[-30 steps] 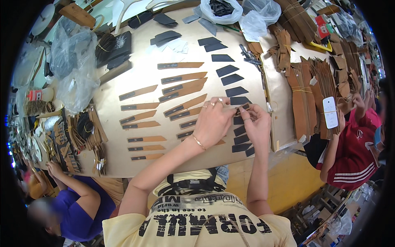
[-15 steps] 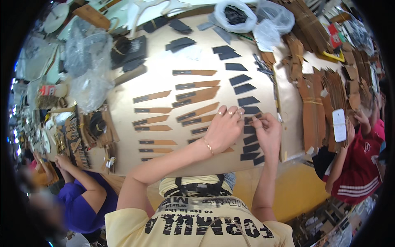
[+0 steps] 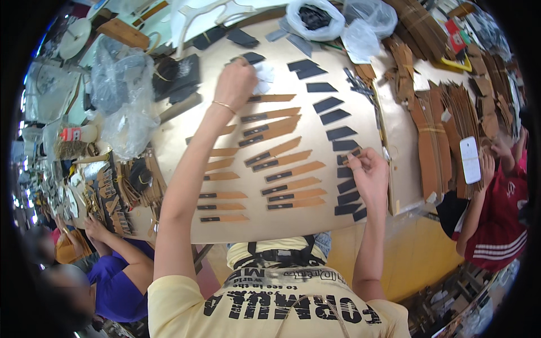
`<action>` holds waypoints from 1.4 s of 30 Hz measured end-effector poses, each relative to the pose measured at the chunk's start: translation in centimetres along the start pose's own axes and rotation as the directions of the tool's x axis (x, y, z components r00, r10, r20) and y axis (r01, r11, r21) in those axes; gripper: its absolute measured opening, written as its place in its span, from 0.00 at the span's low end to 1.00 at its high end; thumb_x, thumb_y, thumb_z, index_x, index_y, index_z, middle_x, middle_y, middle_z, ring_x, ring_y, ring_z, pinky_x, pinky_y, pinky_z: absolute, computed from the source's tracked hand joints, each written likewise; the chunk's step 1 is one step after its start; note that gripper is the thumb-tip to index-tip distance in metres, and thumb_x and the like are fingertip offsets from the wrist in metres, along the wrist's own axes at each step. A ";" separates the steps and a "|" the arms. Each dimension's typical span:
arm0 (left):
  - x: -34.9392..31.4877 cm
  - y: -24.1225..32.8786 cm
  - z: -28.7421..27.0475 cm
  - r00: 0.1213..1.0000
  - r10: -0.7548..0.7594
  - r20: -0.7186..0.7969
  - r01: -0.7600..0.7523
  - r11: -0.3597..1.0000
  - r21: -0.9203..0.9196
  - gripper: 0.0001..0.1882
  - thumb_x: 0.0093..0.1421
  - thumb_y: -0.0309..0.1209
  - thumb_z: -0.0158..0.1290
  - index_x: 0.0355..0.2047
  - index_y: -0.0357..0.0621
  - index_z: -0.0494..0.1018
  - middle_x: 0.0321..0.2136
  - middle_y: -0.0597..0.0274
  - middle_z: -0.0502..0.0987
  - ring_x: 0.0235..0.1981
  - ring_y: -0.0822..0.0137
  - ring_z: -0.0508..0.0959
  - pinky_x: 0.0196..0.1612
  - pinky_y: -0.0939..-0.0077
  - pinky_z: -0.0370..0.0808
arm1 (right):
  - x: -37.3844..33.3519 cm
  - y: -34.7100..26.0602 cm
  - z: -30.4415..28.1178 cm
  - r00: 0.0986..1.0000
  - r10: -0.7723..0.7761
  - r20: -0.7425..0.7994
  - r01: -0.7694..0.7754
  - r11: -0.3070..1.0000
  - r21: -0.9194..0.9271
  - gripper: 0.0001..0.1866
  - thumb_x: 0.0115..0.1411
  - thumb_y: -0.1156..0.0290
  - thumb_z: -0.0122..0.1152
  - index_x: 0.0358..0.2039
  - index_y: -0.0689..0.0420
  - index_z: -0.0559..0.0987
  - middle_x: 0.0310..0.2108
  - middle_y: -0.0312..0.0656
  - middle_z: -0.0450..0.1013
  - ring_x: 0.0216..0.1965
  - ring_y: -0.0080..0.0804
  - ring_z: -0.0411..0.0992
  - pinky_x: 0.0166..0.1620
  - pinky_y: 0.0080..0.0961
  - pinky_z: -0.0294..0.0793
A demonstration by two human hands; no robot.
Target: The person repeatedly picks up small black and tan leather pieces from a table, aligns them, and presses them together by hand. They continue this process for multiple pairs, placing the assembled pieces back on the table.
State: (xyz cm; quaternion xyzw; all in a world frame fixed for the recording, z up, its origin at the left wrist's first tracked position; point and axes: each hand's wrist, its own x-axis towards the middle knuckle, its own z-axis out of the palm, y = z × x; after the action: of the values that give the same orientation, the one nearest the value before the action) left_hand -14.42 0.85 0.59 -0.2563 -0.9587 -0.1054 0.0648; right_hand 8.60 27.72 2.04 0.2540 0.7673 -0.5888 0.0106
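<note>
My left hand [image 3: 236, 81] is stretched to the far middle of the table, over a small pile of black cut pieces [image 3: 252, 57]. Its fingertips are mostly hidden, so whether they grip a piece does not show. On the right, my right hand [image 3: 369, 170] pinches a small dark and brown piece [image 3: 351, 157] above a column of black slant-ended pieces [image 3: 341, 133]. Between the hands lie rows of brown strips [image 3: 290, 170], pointed at one end, each with a black patch at the other.
Clear plastic bags [image 3: 121, 73] and black bundles stand at the left. An open bag of black material [image 3: 315, 19] is at the back. Brown bundles [image 3: 433, 141] fill the right side, near a person in red [image 3: 496, 225]. Another person in purple [image 3: 121, 281] works at the left.
My left hand has moved from beside my right hand away to the far left, onto the black pile. My right hand stays nearly in place with its small piece.
</note>
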 end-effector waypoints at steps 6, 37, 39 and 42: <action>-4.2 6.8 -1.3 0.787 0.506 -0.354 -0.574 0.811 -0.116 0.10 0.48 0.25 0.61 0.33 0.44 0.78 0.33 0.63 0.80 0.31 0.63 0.79 0.32 0.70 0.77 | 0.4 -0.2 -0.1 0.998 0.070 0.005 -0.070 0.997 0.014 0.08 0.58 0.75 0.63 0.29 0.67 0.77 0.21 0.38 0.76 0.22 0.15 0.68 0.25 0.16 0.67; -6.9 13.1 0.4 0.812 0.583 -0.022 -0.516 0.701 -0.493 0.23 0.50 0.26 0.57 0.49 0.56 0.77 0.49 0.65 0.73 0.50 0.63 0.71 0.55 0.61 0.62 | -4.1 -0.3 2.1 0.802 -0.539 0.257 0.543 0.479 -0.689 0.15 0.50 0.80 0.58 0.41 0.60 0.79 0.39 0.48 0.76 0.47 0.47 0.71 0.50 0.40 0.71; -7.7 13.8 0.5 0.763 0.644 0.050 -0.584 0.721 -0.372 0.22 0.51 0.27 0.56 0.49 0.55 0.77 0.49 0.65 0.73 0.50 0.63 0.71 0.54 0.61 0.63 | -4.3 -0.3 2.2 0.793 -0.528 0.305 0.541 0.380 -0.750 0.16 0.50 0.79 0.60 0.42 0.59 0.78 0.39 0.47 0.75 0.50 0.48 0.70 0.53 0.41 0.68; -8.4 14.3 0.6 0.755 0.651 0.080 -0.614 0.744 -0.264 0.20 0.51 0.32 0.57 0.47 0.49 0.78 0.51 0.60 0.73 0.53 0.61 0.70 0.54 0.59 0.66 | -3.3 0.1 -0.2 0.858 -0.492 0.146 0.441 0.559 -0.702 0.15 0.53 0.75 0.63 0.43 0.61 0.77 0.43 0.47 0.75 0.49 0.47 0.70 0.53 0.40 0.68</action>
State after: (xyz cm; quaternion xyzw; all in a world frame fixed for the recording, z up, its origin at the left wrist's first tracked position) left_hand 0.03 9.05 0.96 -0.5804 -0.7981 -0.1610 -0.0126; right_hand 11.53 26.66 3.00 0.0368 0.9729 -0.2163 -0.0733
